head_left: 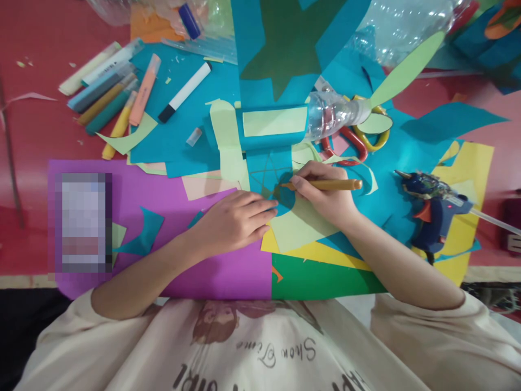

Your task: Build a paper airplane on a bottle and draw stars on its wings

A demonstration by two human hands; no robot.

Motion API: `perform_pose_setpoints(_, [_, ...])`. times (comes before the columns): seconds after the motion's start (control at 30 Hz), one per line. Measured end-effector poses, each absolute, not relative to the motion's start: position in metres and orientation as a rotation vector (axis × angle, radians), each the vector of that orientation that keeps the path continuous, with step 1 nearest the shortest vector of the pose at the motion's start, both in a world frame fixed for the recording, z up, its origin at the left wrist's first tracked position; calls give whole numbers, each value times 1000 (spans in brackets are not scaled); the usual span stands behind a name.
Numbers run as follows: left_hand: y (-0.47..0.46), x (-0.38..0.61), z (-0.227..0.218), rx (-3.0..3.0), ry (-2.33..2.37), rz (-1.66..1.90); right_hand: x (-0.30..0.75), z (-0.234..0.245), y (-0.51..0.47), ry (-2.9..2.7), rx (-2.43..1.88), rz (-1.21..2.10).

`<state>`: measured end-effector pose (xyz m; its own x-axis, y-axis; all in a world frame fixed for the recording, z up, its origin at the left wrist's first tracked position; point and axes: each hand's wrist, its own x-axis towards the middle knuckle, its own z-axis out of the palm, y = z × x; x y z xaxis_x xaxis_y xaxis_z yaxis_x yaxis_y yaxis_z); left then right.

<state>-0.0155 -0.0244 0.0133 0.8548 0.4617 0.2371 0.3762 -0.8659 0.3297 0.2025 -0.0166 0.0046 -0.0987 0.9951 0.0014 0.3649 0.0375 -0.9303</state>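
Note:
My right hand (pixel 321 193) is closed around an orange-brown pencil (pixel 334 184), its tip touching a blue piece of paper (pixel 268 171) that carries faint drawn star lines. My left hand (pixel 236 220) lies flat with fingers stretched out, pressing on that blue paper just left of the pencil tip. Under both hands are a pale green sheet (pixel 301 225), a purple sheet (pixel 171 260), a yellow sheet (pixel 309 251) and a green sheet (pixel 317 279).
Several markers and highlighters (pixel 114 92) lie at the upper left. A clear plastic bottle (pixel 334 111) and red-and-yellow scissors (pixel 358 141) sit above my right hand. A dark blue glue gun (pixel 431 212) stands at the right. A phone (pixel 83 222) rests on the purple sheet.

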Motion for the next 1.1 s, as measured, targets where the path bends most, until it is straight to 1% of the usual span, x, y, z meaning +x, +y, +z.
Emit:
perform_pose_setpoints(0.17, [-24, -16, 13, 2757, 647, 415, 203, 6, -17, -1621, -1414, 1055])
perform_pose_setpoints(0.57, [-24, -15, 13, 2760, 635, 454, 203, 9, -17, -1644, -1421, 1200])
perform_pose_setpoints(0.77, [-25, -15, 14, 2763, 630, 457, 205, 7, -17, -1508, -1420, 1052])
perform_pose_setpoints(1.1, [-24, -15, 14, 2750, 638, 416, 203, 4, -18, -1588, -1447, 1037])
